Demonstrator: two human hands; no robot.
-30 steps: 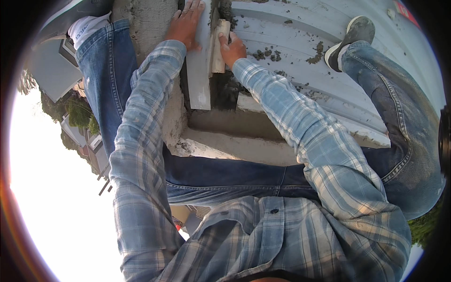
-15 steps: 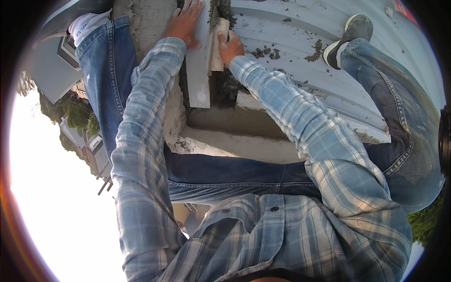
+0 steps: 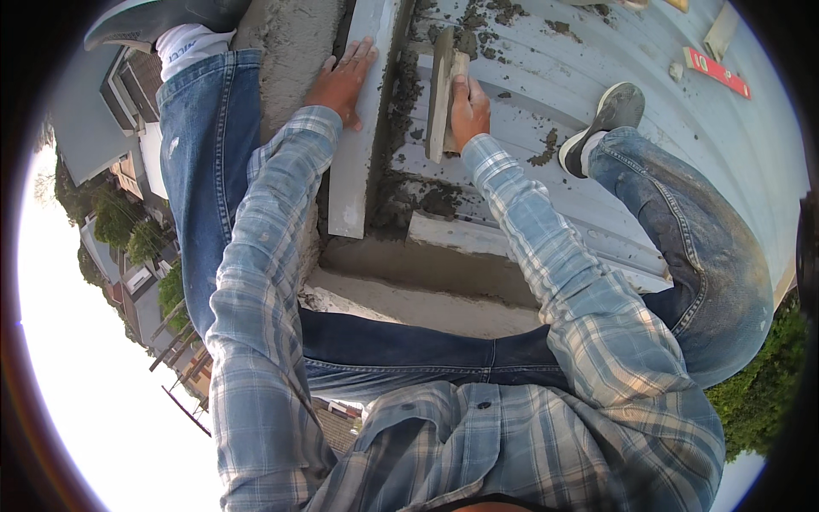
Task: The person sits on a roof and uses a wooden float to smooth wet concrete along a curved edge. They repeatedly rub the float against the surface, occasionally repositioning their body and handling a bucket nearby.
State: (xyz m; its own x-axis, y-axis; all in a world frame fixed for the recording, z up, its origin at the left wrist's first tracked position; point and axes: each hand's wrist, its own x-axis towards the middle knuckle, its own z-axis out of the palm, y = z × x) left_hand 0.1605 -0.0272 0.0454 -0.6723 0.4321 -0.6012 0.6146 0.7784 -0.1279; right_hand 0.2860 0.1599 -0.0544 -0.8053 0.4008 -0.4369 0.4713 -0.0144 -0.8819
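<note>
My left hand lies flat, fingers a little spread, on a long pale straight board along the raised cement edge. To its right, my right hand is closed on a wooden float, its blade held on edge and apart from the board. Between board and float runs a groove with dark wet mortar, with more clumps near the lower end and scattered over the ribbed metal sheet.
My legs straddle the work, a shoe on the metal sheet. A red level and a pale offcut lie upper right. A cement ledge crosses below my hands. Rooftops and trees show far below beyond the left edge.
My right hand and float have lifted away to the right from beside the board, uncovering the mortar strip. My left hand stays on the board. The view has shifted, bringing the red level further in.
</note>
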